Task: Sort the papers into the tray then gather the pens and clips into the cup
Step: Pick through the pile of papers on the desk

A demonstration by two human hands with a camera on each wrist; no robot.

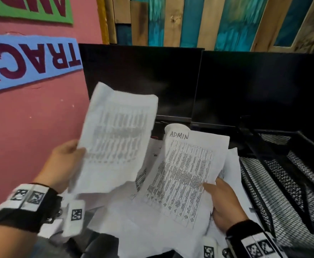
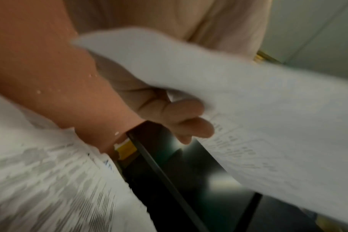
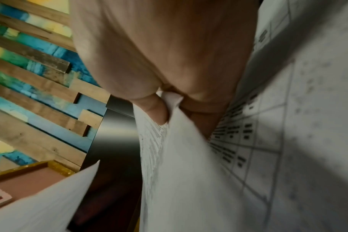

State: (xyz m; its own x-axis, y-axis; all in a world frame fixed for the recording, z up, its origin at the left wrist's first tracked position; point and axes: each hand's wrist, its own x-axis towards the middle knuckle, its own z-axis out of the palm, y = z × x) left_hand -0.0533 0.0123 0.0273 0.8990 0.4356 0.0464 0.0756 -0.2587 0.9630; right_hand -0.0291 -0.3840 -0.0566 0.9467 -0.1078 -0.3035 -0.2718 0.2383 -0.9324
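My left hand (image 1: 65, 161) holds up a printed white sheet (image 1: 119, 135), its blank back toward me, fingers curled round its left edge (image 2: 181, 119). My right hand (image 1: 221, 203) pinches the lower right edge of a second sheet marked "ADMIN" (image 1: 186, 168), thumb on top; the right wrist view shows the thumb (image 3: 155, 109) pressed against that paper (image 3: 189, 172). Under both lies a loose pile of printed papers (image 1: 148, 222). The black mesh tray (image 1: 275, 183) stands to the right of the pile. No pens, clips or cup show.
Two dark monitors (image 1: 245, 86) stand behind the papers, close to the raised sheet. A pink wall (image 1: 31, 136) with lettered signs is at the left. Painted wooden slats (image 1: 208, 21) cover the back wall.
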